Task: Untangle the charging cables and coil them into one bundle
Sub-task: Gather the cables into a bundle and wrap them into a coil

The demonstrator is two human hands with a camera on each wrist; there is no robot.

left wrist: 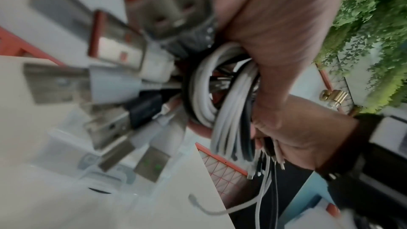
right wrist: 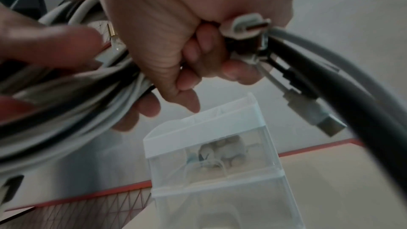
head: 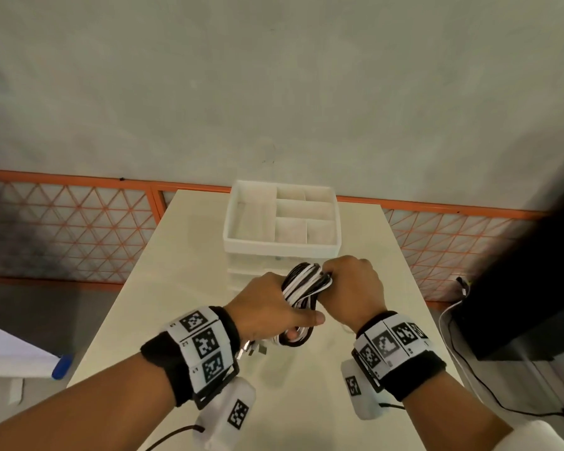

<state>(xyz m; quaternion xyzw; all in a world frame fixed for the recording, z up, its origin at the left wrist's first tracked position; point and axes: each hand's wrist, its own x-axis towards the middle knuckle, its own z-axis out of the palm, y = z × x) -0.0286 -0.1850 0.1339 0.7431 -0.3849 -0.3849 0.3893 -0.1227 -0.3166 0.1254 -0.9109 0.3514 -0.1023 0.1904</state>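
A coil of black and white charging cables [head: 305,286] is held above the table between both hands. My left hand [head: 267,307] grips the coil's near end, thumb across the loops; several USB plugs [head: 253,348] hang below it. My right hand [head: 352,288] is fisted round the far end of the coil. In the left wrist view the white and black loops [left wrist: 220,97] run through the palm, with blurred USB plugs [left wrist: 114,93] fanning out left. In the right wrist view the fingers [right wrist: 198,69] clamp the cables [right wrist: 77,97], and small connectors [right wrist: 319,116] stick out to the right.
A white drawer organiser [head: 282,222] with open top compartments stands just beyond the hands on the cream table [head: 176,271]; its clear drawers [right wrist: 215,159] show in the right wrist view. An orange mesh fence [head: 79,222] runs behind. Dark furniture and trailing wires [head: 469,353] lie at right.
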